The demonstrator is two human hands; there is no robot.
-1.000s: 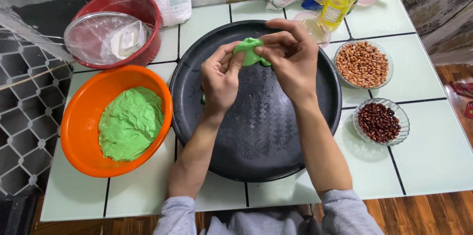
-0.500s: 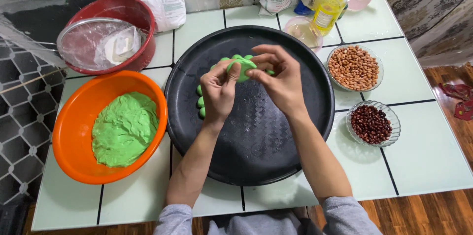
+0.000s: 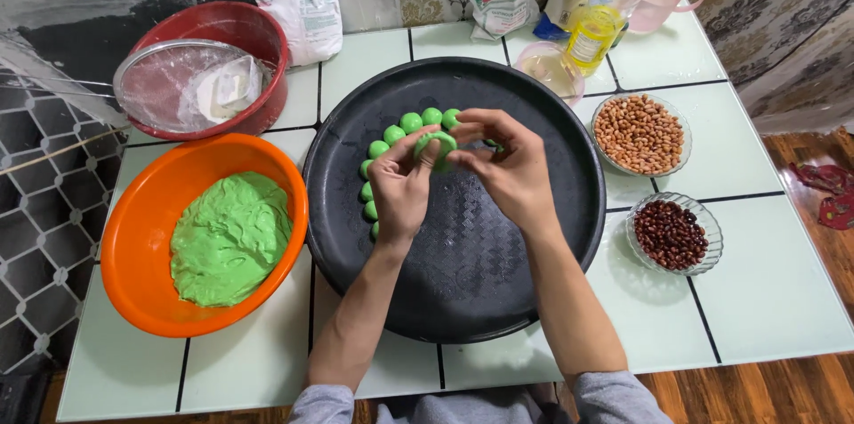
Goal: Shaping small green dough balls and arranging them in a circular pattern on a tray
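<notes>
Over the round black tray (image 3: 463,290), both my hands pinch one small piece of green dough (image 3: 438,145) between their fingertips. My left hand (image 3: 400,188) holds it from the left and below, my right hand (image 3: 503,166) from the right. Several small green dough balls (image 3: 391,135) lie in a curved row on the tray's far left side, partly hidden by my left hand. An orange bowl (image 3: 147,273) left of the tray holds a mass of green dough (image 3: 229,239).
A red bowl (image 3: 253,41) with a plastic-covered sieve stands at the back left. To the right are a dish of peanuts (image 3: 639,132) and a dish of dark red beans (image 3: 672,233). Flour bags, a yellow oil bottle (image 3: 589,40) and a pink jug line the back.
My hands have stayed together on the green dough piece, drawing slightly nearer over the tray. The view shifted, so the row of dough balls now shows beside my left hand.
</notes>
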